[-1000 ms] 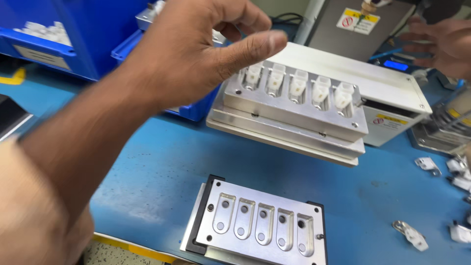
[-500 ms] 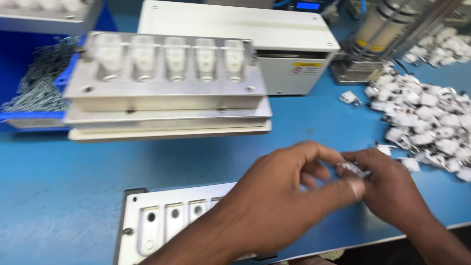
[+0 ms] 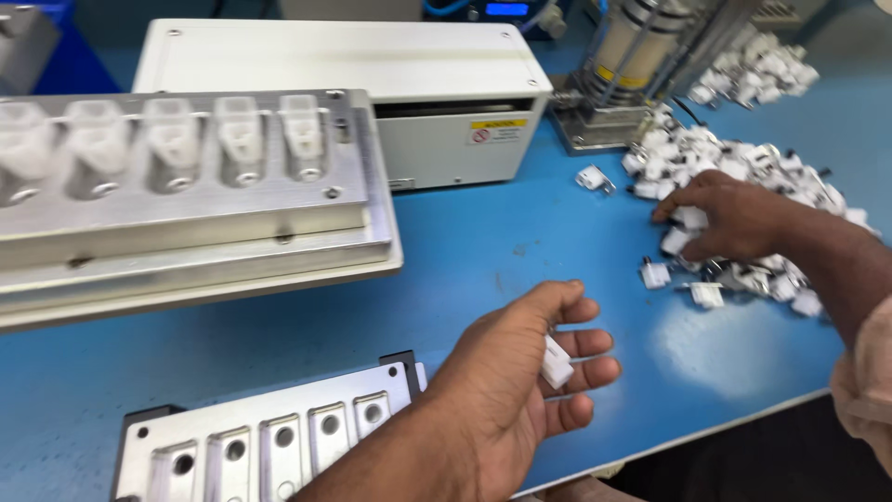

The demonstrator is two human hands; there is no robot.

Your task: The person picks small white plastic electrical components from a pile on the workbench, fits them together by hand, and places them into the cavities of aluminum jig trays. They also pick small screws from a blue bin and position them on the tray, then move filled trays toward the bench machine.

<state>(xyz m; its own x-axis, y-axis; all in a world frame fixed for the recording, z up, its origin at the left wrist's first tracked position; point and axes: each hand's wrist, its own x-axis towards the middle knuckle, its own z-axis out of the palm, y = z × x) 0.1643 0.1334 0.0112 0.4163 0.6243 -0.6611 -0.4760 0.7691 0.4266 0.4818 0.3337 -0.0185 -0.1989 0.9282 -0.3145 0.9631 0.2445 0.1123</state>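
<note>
Since half a second ago our two hands have parted: the right hand (image 3: 734, 218) has swung out to three o'clock and now rests on the heap of small white plastic clips with metal pins (image 3: 743, 167), fingers curled over a few, though we can't tell if it has one pinched. Our left hand (image 3: 520, 372) hovers half open at six o'clock, one small white plastic clip (image 3: 556, 363) held loosely against its fingers. Just beside it, at seven o'clock, lies the flat aluminium plate with five pockets (image 3: 269, 446), all empty. The risk, we reckon: that loose hold lets the clip slide off onto the blue table (image 3: 483, 251), or raking the heap scatters pieces over the near edge
</note>
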